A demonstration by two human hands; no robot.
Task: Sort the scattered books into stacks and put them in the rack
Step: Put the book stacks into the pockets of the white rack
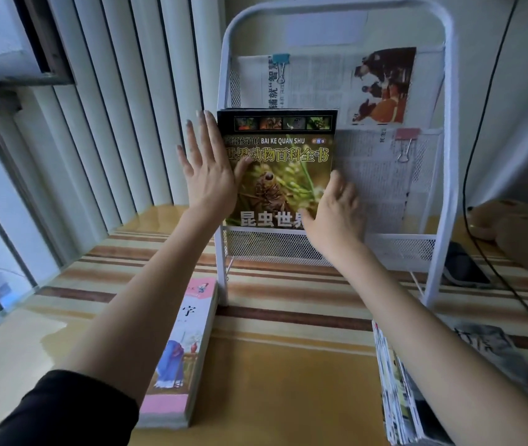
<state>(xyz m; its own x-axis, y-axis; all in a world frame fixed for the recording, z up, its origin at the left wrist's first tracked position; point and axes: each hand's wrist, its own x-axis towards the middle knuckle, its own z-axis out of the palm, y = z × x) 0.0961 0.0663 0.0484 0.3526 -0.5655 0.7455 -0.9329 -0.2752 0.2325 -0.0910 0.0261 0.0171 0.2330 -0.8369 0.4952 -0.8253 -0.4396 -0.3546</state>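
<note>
A white wire rack (pixel 446 130) stands upright on a striped table (pixel 272 358), filling the 12 o'clock part of the view. In its lower mesh pocket, on the left side, a stack of insect books (pixel 283 169) stands upright, the front cover dark with green and yellow print.

The left hand (pixel 208 169) lies flat against the stack's left edge, at 9 o'clock from the cover; its fingers are straight and spread, pointing to 12 o'clock, and the thumb rests on the cover. The right hand (pixel 336 210) is at the stack's lower right corner, at 4 o'clock from the cover's middle, fingers loosely bent against the right edge with the thumb lying on the cover; it presses the stack rather than wrapping it.

Just right of the stack in the same pocket sits a newspaper (pixel 381 181) with a pink clip (pixel 405 143). The upper pocket holds another paper (pixel 327 82) with a blue clip (pixel 281 64).

On the table at 7 o'clock, partly under the left forearm, lies a pink stack (pixel 188 358) of books. At 5 o'clock, under the right forearm, lies a magazine pile (pixel 394 391). A black cable (pixel 468 175) hangs at 3 o'clock, beside the rack.
</note>
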